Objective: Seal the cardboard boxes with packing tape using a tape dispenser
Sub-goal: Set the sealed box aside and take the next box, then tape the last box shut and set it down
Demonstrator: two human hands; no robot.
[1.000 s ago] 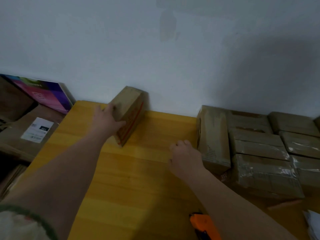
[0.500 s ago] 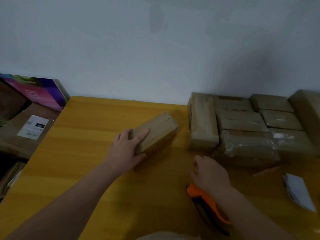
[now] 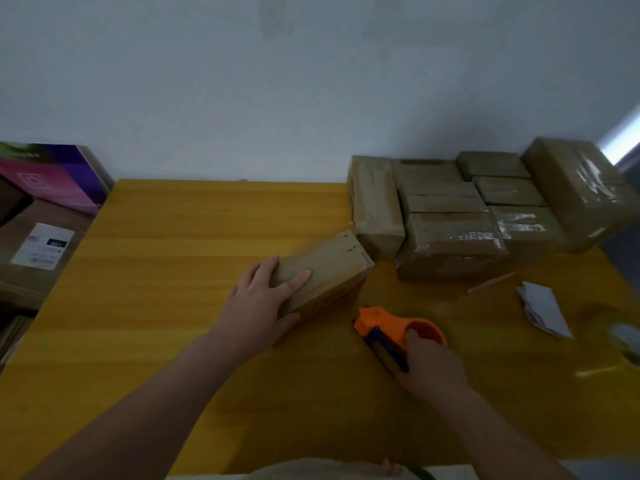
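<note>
A small cardboard box [image 3: 332, 268] lies at an angle in the middle of the yellow wooden table [image 3: 173, 271]. My left hand [image 3: 263, 299] grips its near end, fingers over the top. An orange tape dispenser [image 3: 388, 327] lies on the table just right of the box. My right hand [image 3: 433, 368] holds the dispenser's handle from behind, thumb on the orange body. A cluster of several taped cardboard boxes [image 3: 460, 220] sits at the back right of the table against the wall.
White folded papers [image 3: 543, 310] and a thin stick [image 3: 491, 282] lie right of the dispenser. A blurred object [image 3: 627, 344] sits at the right edge. Left of the table stand a purple box [image 3: 59, 178] and a labelled carton [image 3: 41, 247].
My left hand has pulled the small box from the back wall toward the table's middle. My right hand has drawn back from the taped boxes and taken hold of the orange dispenser.
</note>
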